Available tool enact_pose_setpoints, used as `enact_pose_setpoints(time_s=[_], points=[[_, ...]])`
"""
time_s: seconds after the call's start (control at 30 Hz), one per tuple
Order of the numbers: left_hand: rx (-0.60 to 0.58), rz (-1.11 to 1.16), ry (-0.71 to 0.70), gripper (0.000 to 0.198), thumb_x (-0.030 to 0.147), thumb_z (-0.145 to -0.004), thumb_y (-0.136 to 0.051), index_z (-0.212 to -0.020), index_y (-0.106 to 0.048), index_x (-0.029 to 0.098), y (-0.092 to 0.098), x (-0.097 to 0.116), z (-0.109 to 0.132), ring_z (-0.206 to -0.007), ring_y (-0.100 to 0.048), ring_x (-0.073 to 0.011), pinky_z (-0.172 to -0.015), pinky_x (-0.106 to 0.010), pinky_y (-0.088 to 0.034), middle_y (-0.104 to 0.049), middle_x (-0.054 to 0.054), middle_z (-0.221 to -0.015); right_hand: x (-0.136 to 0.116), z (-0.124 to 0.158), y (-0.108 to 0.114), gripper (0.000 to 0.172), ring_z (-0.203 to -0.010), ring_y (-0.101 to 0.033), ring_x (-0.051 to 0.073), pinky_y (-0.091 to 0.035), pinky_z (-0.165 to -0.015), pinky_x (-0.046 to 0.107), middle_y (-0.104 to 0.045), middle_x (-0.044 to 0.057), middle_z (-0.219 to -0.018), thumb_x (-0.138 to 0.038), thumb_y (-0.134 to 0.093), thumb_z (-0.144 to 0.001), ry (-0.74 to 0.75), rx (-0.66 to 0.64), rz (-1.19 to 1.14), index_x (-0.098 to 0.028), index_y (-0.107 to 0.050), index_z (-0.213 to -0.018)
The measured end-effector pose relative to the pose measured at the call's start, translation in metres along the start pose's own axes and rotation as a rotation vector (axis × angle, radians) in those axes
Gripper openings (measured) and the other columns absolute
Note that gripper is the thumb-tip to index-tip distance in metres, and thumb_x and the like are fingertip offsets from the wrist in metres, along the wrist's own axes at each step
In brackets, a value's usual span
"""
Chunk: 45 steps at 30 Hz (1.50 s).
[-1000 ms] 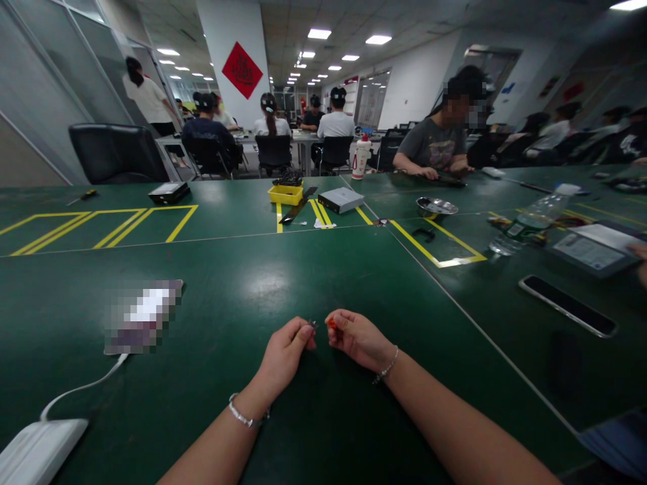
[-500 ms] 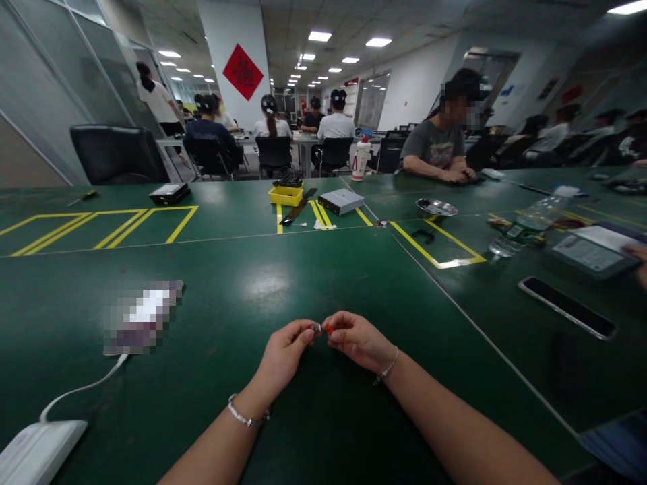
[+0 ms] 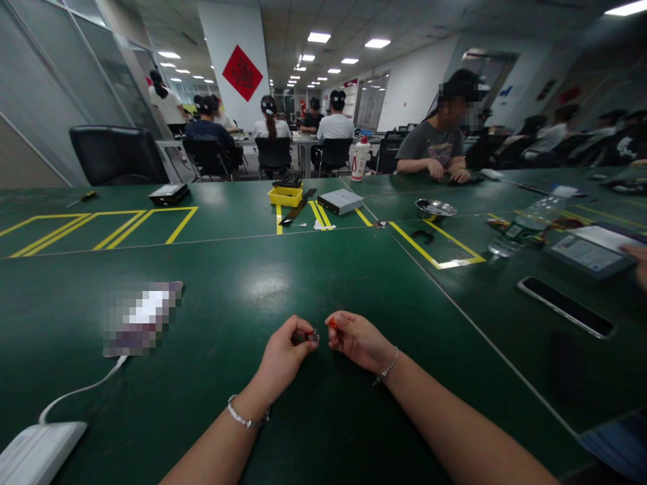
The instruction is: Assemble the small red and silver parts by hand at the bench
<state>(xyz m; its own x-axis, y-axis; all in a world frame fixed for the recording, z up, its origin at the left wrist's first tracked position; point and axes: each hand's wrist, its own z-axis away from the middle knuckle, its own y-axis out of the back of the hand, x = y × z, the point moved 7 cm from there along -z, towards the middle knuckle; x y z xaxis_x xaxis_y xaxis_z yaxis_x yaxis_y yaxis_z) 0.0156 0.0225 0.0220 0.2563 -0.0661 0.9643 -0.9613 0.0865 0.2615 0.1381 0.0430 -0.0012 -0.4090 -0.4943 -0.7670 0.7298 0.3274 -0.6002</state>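
Observation:
My left hand (image 3: 284, 347) is closed, pinching a small silvery metal piece (image 3: 314, 335) between thumb and fingers; its exact kind is too small to make out. A little to the right, my right hand (image 3: 360, 340) is closed too, with a small orange-red piece (image 3: 332, 324) held at its fingertips. A narrow gap separates the two pieces. Both hands are just over the green tabletop (image 3: 212, 404), near its front middle.
A phone (image 3: 151, 313) on a white cable lies at left, beside a white block (image 3: 43, 451). Farther back are a yellow bin (image 3: 286, 197), a grey metal box (image 3: 341, 201) and a metal bowl (image 3: 435, 208). On the right are a bottle (image 3: 530, 219), another phone (image 3: 566, 306) and a co-worker's hand.
My fingertips have drawn apart: the silvery piece and the orange-red piece, close together before, now have a gap between them. The left fingers have tilted the silvery piece slightly downward.

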Motion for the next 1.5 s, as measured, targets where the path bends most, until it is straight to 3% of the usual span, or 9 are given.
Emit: enact_pose_setpoints(time_s=[0.17, 0.33, 0.67, 1.03, 1.27, 1.5], points=[[-0.005, 0.037, -0.030, 0.013, 0.013, -0.062, -0.056, -0.072, -0.050, 0.018, -0.001, -0.002, 0.000, -0.067, -0.051, -0.0117, -0.063, -0.025, -0.039, -0.055, 0.001, -0.074, 0.000, 0.001, 0.000, 0.018, -0.062, -0.055, 0.007, -0.041, -0.063, 0.024, -0.060, 0.001, -0.075, -0.013, -0.066, -0.059, 0.018, -0.021, 0.018, -0.015, -0.058, -0.075], [-0.016, 0.023, 0.011, 0.011, 0.016, -0.064, -0.055, -0.074, -0.051, 0.018, -0.003, -0.007, -0.001, -0.065, -0.051, -0.0115, -0.062, -0.024, -0.039, -0.056, 0.001, -0.071, -0.001, 0.001, -0.001, 0.019, -0.066, -0.055, 0.008, -0.041, -0.063, 0.023, -0.060, -0.001, -0.077, -0.006, -0.068, -0.053, 0.025, -0.021, 0.031, -0.014, -0.058, -0.067], [-0.037, 0.079, 0.080, 0.011, 0.023, -0.070, -0.052, -0.078, -0.053, 0.017, -0.005, -0.002, 0.000, -0.064, -0.052, -0.0117, -0.061, -0.023, -0.040, -0.057, 0.001, -0.069, -0.003, 0.003, -0.003, 0.017, -0.063, -0.055, 0.008, -0.041, -0.063, 0.023, -0.062, 0.002, -0.075, -0.010, -0.067, -0.057, 0.004, -0.023, 0.026, -0.013, -0.058, -0.072], [-0.095, 0.026, 0.026, 0.021, 0.029, -0.078, -0.041, -0.081, -0.057, 0.016, -0.007, 0.004, 0.002, -0.066, -0.054, -0.0131, -0.066, -0.026, -0.040, -0.062, -0.003, -0.076, -0.001, 0.002, 0.000, 0.019, -0.058, -0.052, 0.007, -0.040, -0.061, 0.024, -0.057, 0.000, -0.061, -0.031, -0.058, -0.070, -0.012, -0.005, 0.006, -0.013, -0.059, -0.076], [-0.106, 0.015, 0.038, 0.021, 0.030, -0.078, -0.042, -0.080, -0.057, 0.016, -0.008, 0.007, 0.003, -0.064, -0.053, -0.0123, -0.063, -0.024, -0.039, -0.061, -0.001, -0.073, -0.001, 0.002, -0.002, 0.014, -0.059, -0.054, 0.007, -0.041, -0.063, 0.024, -0.059, 0.000, -0.064, -0.022, -0.062, -0.066, -0.006, -0.015, 0.009, -0.013, -0.058, -0.077], [-0.066, 0.022, 0.061, 0.013, 0.028, -0.071, -0.051, -0.077, -0.055, 0.017, -0.007, 0.000, 0.001, -0.061, -0.050, -0.0116, -0.058, -0.023, -0.039, -0.056, 0.001, -0.066, -0.001, 0.002, -0.001, 0.021, -0.064, -0.055, 0.008, -0.042, -0.065, 0.025, -0.060, 0.000, -0.074, -0.012, -0.068, -0.057, 0.015, -0.022, -0.003, -0.015, -0.058, -0.076]])
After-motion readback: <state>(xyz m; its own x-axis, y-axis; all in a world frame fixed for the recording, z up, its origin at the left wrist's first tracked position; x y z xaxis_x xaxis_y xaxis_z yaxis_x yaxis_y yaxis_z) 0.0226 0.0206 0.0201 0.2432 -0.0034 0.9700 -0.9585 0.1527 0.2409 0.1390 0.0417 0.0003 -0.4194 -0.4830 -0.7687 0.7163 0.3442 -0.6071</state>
